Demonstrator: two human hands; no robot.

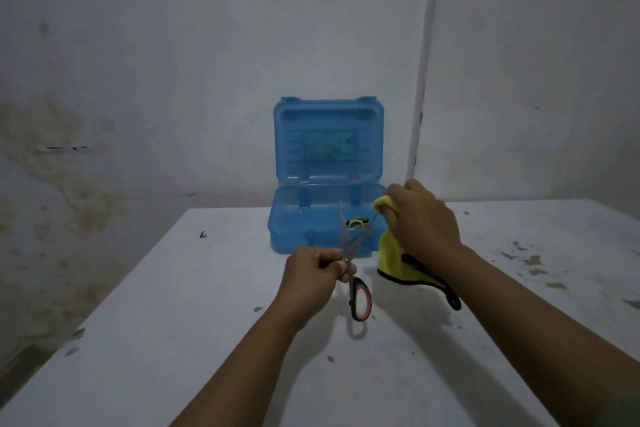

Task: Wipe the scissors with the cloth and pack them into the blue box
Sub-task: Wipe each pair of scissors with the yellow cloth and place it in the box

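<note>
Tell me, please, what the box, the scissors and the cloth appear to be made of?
Blue box: translucent moulded plastic, glossy; light passes through its lid. Scissors: dull grey metal blades, and a black handle with a pink lining, probably plastic. Cloth: soft yellow fabric with black edging, possibly microfibre; it drapes.

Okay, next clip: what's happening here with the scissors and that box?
A person is cleaning a pair of scissors over a white table. The left hand holds them near the pivot, blades spread open and pointing up. The right hand pinches the yellow cloth around the tip of the right-side blade. The blue box stands open behind, lid up, with something small inside; the scissors aren't packed yet.
</note>
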